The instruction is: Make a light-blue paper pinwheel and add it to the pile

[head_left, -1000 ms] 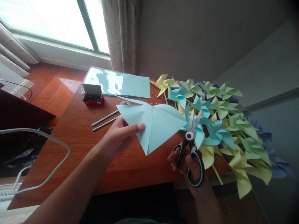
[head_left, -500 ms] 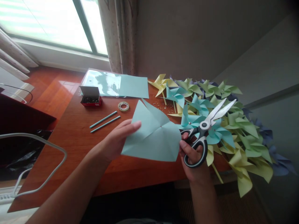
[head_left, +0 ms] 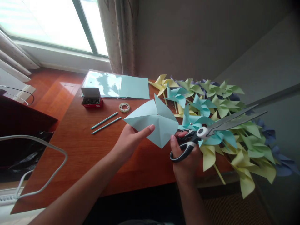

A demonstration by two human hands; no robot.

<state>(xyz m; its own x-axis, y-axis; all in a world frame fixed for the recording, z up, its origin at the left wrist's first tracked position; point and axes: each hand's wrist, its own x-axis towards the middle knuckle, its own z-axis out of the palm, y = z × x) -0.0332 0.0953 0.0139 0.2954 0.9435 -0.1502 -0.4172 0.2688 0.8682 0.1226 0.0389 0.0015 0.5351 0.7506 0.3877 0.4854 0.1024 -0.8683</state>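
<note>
A light blue paper square (head_left: pixel 161 128), creased along its diagonals and slit at a corner, is held above the table. My left hand (head_left: pixel 134 137) grips its left lower edge, thumb on top and fingers underneath. My right hand (head_left: pixel 186 156) has its fingers through the handles of black-and-white scissors (head_left: pixel 202 132), whose blades point right and stand slightly apart. The right thumb lies close to the paper's right edge; whether it pinches the sheet is hard to see. Finished blue paper pinwheels (head_left: pixel 191 122) lie just behind the scissors.
On the wooden table (head_left: pixel 77 156) are two blue paper sticks (head_left: pixel 104 120), a tape roll (head_left: pixel 124 107), an open red box (head_left: pixel 92 101) of small dark pieces, and blue sheets (head_left: pixel 136 87) partly in a clear sleeve. Yellow, green and purple pinwheels (head_left: pixel 243 125) crowd the right side.
The paper has been turned in my hands, a corner now pointing toward me. My left hand has shifted right along it. The scissors have swung clockwise, blades lower and further right.
</note>
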